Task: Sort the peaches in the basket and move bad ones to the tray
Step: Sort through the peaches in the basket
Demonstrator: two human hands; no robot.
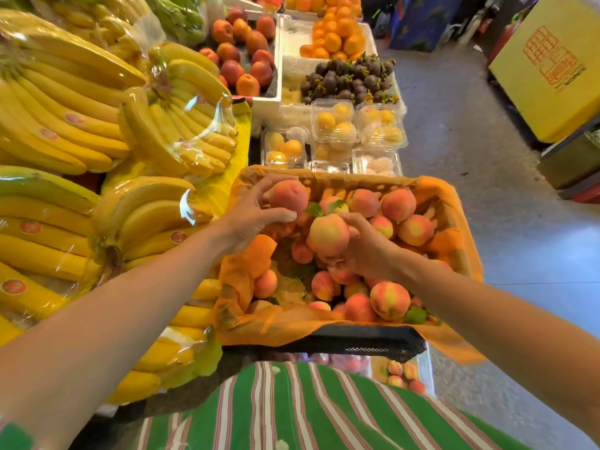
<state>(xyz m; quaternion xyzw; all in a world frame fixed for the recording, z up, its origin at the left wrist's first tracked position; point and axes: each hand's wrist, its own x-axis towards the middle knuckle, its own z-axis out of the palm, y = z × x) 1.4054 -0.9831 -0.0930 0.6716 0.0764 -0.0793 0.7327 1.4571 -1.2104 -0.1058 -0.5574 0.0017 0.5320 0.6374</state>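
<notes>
left hand (250,219): raised over the basket's far left corner; fingers (270,182) curled round a reddish peach (289,196), thumb beneath it
right hand (363,251): over the basket's middle; fingers (354,222) wrapped round a paler peach (328,234); green leaves (315,209) just above it
basket (357,347): black, lined with orange paper (438,190); loose peaches (389,300) heaped toward its right and near edges
bananas (81,102): wrapped, just left of the basket
clear boxes (332,125): yellow fruit inside; beyond the basket's far edge
</notes>
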